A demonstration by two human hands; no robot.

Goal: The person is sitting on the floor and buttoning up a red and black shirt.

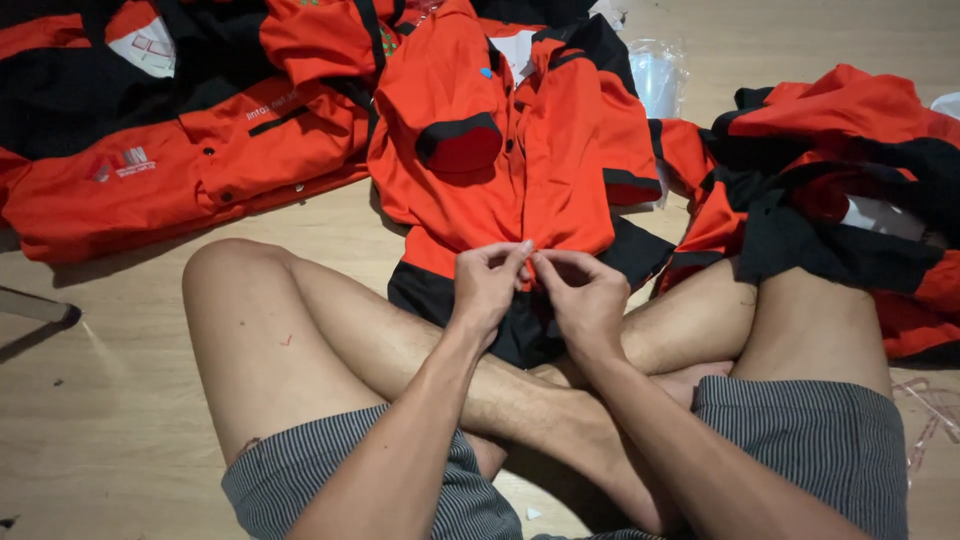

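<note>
Orange jacket front pinched between both your hands at frame centre.

Orange-and-black jacket [520, 170] lies flat on the wooden floor [120, 400], collar toward the top of the frame, hem over your crossed shins; its long axis runs straight away from you. Your left hand [487, 285] and right hand [583, 297] meet at the front opening, just above the black hem band. Left fingers [518, 256] are closed thumb-to-forefinger on the fabric edge; the right ones are likewise closed on it, tips touching the left. Whatever small thing sits between them is too small to tell. Both hands are equally near. More jackets are heaped at upper left [160, 130] and right [850, 190]; a clear plastic bag [655, 75] lies at the top.
</note>
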